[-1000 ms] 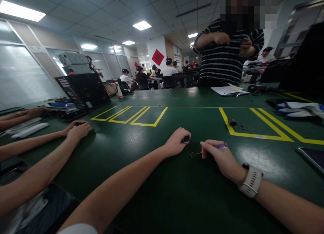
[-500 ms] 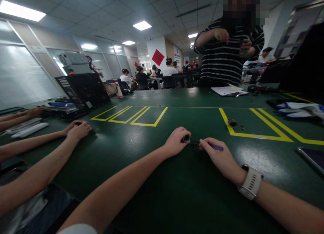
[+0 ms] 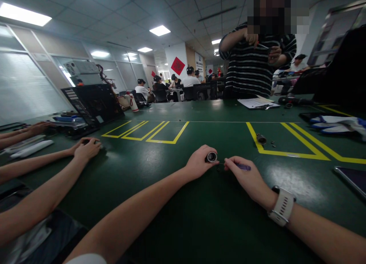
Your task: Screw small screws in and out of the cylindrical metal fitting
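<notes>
At a dark green worktop [image 3: 217, 218], gripping a hollow dark cylinder [image 3: 211, 157] in the left hand [image 3: 201, 163], with its round mouth in plain sight, and pinching a thin purple-handled tool [image 3: 244, 167] in the right hand [image 3: 246, 177], near a tiny dark part [image 3: 218, 169] lying between the hands, with yellow tape [image 3: 274, 154] beyond.

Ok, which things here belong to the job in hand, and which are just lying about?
In the job:
hollow metal part, in the left hand
purple-handled tool, in the right hand
probably tiny dark piece near its tip

Apparently lying about:
gloves
clipboard
computer case
second metal part, role unclear
</notes>
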Tool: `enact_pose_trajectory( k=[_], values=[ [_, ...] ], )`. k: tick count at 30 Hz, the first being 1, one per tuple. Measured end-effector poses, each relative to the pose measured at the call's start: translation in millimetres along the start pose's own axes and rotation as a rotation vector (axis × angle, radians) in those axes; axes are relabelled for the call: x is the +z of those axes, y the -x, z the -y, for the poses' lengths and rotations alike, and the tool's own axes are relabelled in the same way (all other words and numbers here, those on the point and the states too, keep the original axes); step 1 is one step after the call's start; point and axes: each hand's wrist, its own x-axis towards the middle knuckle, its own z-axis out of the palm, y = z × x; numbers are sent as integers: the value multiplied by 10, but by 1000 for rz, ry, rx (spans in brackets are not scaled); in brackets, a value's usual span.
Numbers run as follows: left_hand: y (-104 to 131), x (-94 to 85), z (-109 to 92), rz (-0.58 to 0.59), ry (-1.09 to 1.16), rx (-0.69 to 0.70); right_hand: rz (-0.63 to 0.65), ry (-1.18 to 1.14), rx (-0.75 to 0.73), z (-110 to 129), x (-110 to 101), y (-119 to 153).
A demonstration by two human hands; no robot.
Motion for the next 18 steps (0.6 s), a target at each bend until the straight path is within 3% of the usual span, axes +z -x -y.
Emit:
enact_pose_trajectory(
  k=[6,12,18],
  values=[
    [3,0,-56,182,13,59,-1,-29,5,-26,-3,-27],
    [-23,32,-42,135,-20,29,-25,-53,23,-61,-5,-29],
    [-25,-15,-92,193,-41,23,-77,-172,72,-69,-20,-28]
  ],
)
